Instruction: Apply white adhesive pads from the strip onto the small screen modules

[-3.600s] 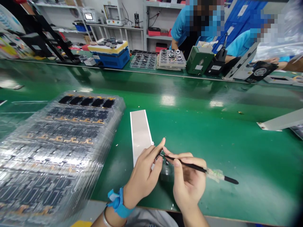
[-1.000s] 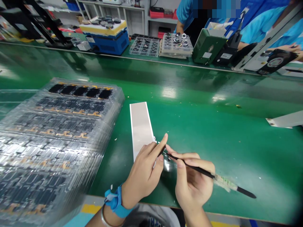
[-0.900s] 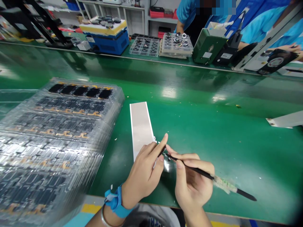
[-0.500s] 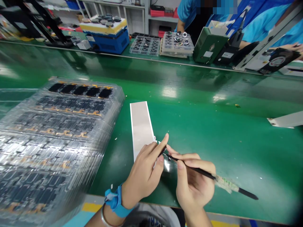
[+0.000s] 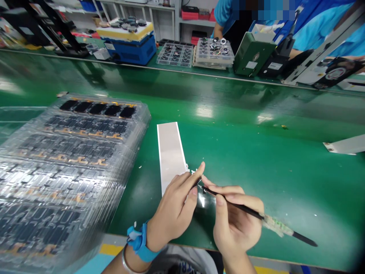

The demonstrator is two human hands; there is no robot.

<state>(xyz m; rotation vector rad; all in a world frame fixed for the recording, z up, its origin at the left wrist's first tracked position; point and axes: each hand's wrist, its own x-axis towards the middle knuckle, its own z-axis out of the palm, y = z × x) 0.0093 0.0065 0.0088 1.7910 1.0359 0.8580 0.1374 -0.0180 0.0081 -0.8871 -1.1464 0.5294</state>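
Plastic, clear and layered, makes up the tray stack [image 5: 125, 167] on my left, and its top tray is well filled. Along the far edge of that stack sits a row of five black panels [image 5: 97, 109]; nearer rows hold dark parts with orange ribbon tails [image 5: 81, 160], and glare hides some of the cells.

Now to the right of the tray stack, where my left hand [image 5: 173, 207] closes on a small dark piece [image 5: 195, 183], pinched between thumb and fingers and mostly hidden by them. Further right of the stack, my right hand [image 5: 239, 217] grips a slim black tool [image 5: 248, 210] like a pen, its rear part wrapped in tape [image 5: 276, 225]. Its tip is right up at the dark piece; whether it touches, I can't tell.

Just right of the tray stack lies a pale strip [image 5: 172, 152] with white edges, flat on the green bench [image 5: 256, 163], its near end covered by my left hand. Tiny white scraps [image 5: 194, 172] lie beside it.

Beyond the tray stack, on the far ledge: a blue box [image 5: 131, 49] topped by a yellow-and-white slab carrying dark pieces. Beyond the stack and to its right, a compartment tray [image 5: 173, 64] has small parts in its cells, and clear boxes [image 5: 213, 64] hold round parts on top.
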